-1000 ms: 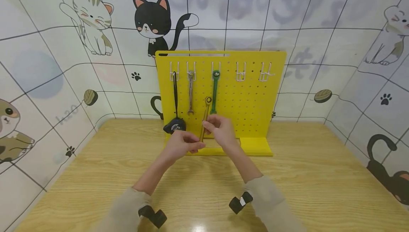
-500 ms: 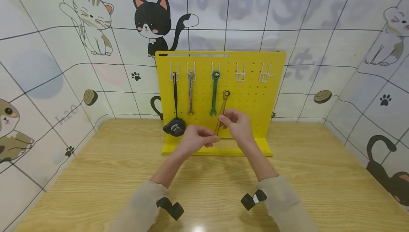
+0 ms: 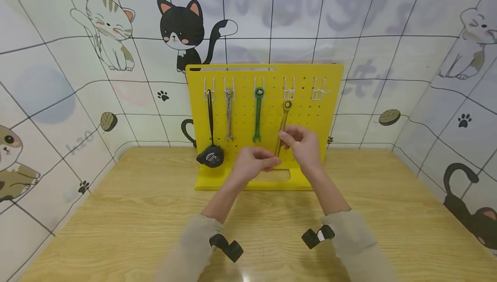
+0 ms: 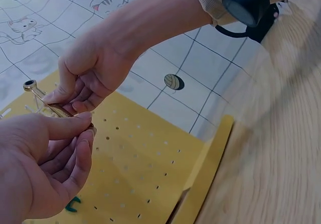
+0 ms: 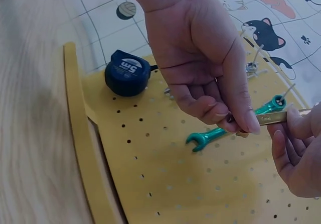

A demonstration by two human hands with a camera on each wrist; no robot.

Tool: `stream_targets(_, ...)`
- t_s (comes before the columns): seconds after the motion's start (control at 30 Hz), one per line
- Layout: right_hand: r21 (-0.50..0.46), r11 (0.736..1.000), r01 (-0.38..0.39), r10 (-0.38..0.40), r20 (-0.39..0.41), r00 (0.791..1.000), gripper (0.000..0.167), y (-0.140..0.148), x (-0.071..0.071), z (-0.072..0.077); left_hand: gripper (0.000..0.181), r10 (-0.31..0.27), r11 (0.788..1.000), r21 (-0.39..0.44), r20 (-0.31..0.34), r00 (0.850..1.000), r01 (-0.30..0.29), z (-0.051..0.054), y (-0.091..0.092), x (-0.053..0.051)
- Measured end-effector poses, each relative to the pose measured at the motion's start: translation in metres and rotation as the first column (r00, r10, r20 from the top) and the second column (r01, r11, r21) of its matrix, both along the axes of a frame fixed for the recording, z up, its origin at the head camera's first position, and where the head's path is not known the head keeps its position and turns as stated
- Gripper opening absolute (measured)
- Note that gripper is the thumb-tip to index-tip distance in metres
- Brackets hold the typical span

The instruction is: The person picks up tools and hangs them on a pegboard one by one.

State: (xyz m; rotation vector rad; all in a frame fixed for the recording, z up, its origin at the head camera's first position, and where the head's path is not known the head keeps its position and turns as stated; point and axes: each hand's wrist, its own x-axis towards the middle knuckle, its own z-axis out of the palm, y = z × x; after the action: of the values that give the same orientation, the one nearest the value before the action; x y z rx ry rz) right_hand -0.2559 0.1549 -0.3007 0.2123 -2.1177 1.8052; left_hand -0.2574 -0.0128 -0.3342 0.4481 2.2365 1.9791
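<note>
Both hands hold a gold ratchet wrench (image 3: 284, 120) tilted, ring end up, in front of the yellow pegboard (image 3: 306, 131). My left hand (image 3: 253, 162) pinches its lower end between thumb and fingers. Higher up the shaft, my right hand (image 3: 304, 144) pinches it. The ring end is just below the fourth white hook (image 3: 289, 88), apart from it as far as the head view shows. A green wrench (image 3: 258, 115) hangs from the third hook, a silver wrench (image 3: 229, 115) from the second. In the left wrist view the wrench's lower end is mostly covered by fingers.
A black tape measure (image 3: 212, 156) hangs by its strap from the leftmost hook. At the right end a fifth hook (image 3: 320, 89) holds nothing. The board's base (image 3: 217, 183) stands on a wooden table (image 3: 155, 213), with a cat-patterned wall covering (image 3: 136, 92) behind and beside it.
Both hands have carried the gold wrench to the right and upward, from left of the green wrench to below the fourth hook. The hanging tools stay in place.
</note>
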Motion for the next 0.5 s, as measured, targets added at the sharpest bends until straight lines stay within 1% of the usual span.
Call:
stream_targets(0.13, 0.028, 0.999, 0.033, -0.032, -0.009, 0.999, 0.026, 0.006, -0.003, 0.009, 0.024, 0.011, 0.996, 0.087, 0.0, 1.0, -0.011, 0.004, 0.012, -0.001)
stream_targets(0.23, 0.045, 0.998, 0.049, -0.049, -0.007, 0.999, 0.028, 0.011, -0.005, 0.015, 0.024, 0.032, 0.992, 0.123, -0.01, 0.999, -0.031, 0.006, 0.021, -0.003)
stream_targets(0.37, 0.063, 0.996, 0.065, -0.064, -0.009, 0.998, 0.029, 0.016, -0.007, 0.022, 0.025, 0.062, 0.988, 0.143, -0.023, 0.998, -0.058, 0.006, 0.031, -0.005)
stream_targets(0.5, 0.086, 0.993, 0.077, -0.076, -0.022, 0.997, 0.027, 0.02, -0.01, 0.025, 0.024, 0.067, 0.979, 0.192, -0.022, 0.997, -0.062, 0.005, 0.039, -0.007)
